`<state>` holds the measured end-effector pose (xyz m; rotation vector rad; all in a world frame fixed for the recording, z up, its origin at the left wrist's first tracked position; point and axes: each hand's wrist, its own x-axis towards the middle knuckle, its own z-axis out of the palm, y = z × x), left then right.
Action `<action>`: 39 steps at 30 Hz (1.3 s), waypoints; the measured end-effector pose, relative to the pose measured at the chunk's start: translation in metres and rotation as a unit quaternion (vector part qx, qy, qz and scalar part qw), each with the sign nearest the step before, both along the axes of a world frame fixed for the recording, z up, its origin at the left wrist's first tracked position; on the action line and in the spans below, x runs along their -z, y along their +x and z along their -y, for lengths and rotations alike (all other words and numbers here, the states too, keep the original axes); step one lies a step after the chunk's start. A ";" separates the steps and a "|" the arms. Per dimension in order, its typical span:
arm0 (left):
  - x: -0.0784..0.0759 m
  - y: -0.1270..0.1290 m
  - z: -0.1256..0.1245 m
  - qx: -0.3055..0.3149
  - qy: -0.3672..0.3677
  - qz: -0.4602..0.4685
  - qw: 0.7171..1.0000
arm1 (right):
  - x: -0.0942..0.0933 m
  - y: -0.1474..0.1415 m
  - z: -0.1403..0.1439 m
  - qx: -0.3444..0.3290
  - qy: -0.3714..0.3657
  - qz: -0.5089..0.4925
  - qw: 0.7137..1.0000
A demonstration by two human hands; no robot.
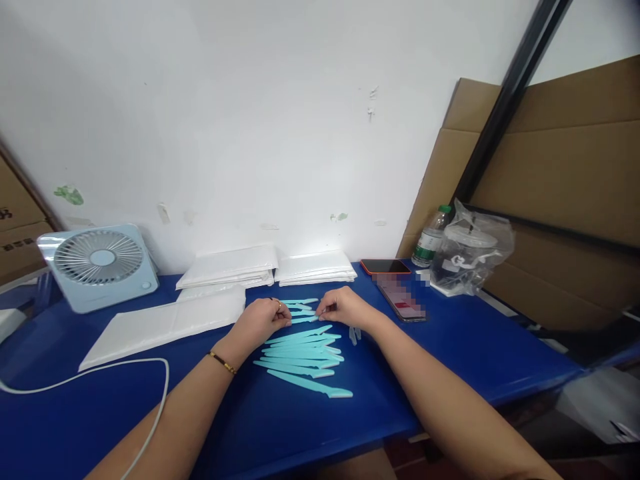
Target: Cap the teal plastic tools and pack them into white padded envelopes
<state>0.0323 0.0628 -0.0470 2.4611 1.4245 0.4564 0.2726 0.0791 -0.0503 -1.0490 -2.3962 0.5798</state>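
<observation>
Several turquoise eyebrow razors (300,352) lie in a loose fan on the blue table, handles to the left and blade ends to the right. Just beyond them, a few more razors (300,303) are laid side by side. Between my hands is one eyebrow razor (304,319). My left hand (263,318) pinches its handle end, fingers closed. At the blade end, my right hand (343,308) has thumb and fingertips pressed together on it. Small clear plastic pieces (355,335) rest beside my right wrist.
White padded mailers (230,265) are stacked along the wall, with a long one (160,330) nearer. At left stand a light-blue fan (103,263) and a white cable (167,380). Two phones (385,267), a bottle (430,240) and a bagged cup (465,257) are at right.
</observation>
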 end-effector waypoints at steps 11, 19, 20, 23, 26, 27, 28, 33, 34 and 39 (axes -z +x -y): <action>-0.008 0.000 0.012 0.039 -0.087 0.063 0.993 | -0.027 0.054 0.003 -0.094 -0.153 0.102 0.979; -0.006 -0.002 0.006 0.003 -0.078 0.043 0.996 | -0.012 0.034 -0.003 -0.011 -0.070 0.066 0.995; -0.005 -0.002 0.005 0.004 -0.077 0.041 0.996 | -0.010 0.031 -0.003 -0.009 -0.059 0.057 0.997; -0.004 -0.003 0.003 0.009 -0.073 0.038 0.997 | -0.006 0.023 -0.002 -0.001 -0.045 0.033 0.998; -0.004 -0.004 0.002 0.016 -0.076 0.043 0.996 | -0.002 0.017 -0.001 0.006 -0.026 0.020 0.999; -0.004 -0.004 0.002 0.017 -0.075 0.043 0.996 | -0.002 0.015 0.000 0.006 -0.019 0.020 1.000; -0.004 -0.004 0.002 0.017 -0.074 0.042 0.996 | -0.001 0.013 0.001 0.006 -0.013 0.021 1.000; -0.005 -0.004 0.001 0.009 -0.069 0.023 0.997 | -0.003 0.000 0.006 -0.015 -0.011 0.021 1.000; -0.005 -0.005 0.001 0.008 -0.066 0.019 0.998 | -0.003 -0.001 0.007 -0.017 -0.014 0.017 1.000; -0.004 -0.009 0.000 -0.008 0.009 -0.003 1.000 | -0.009 0.026 -0.006 0.139 0.073 -0.014 0.988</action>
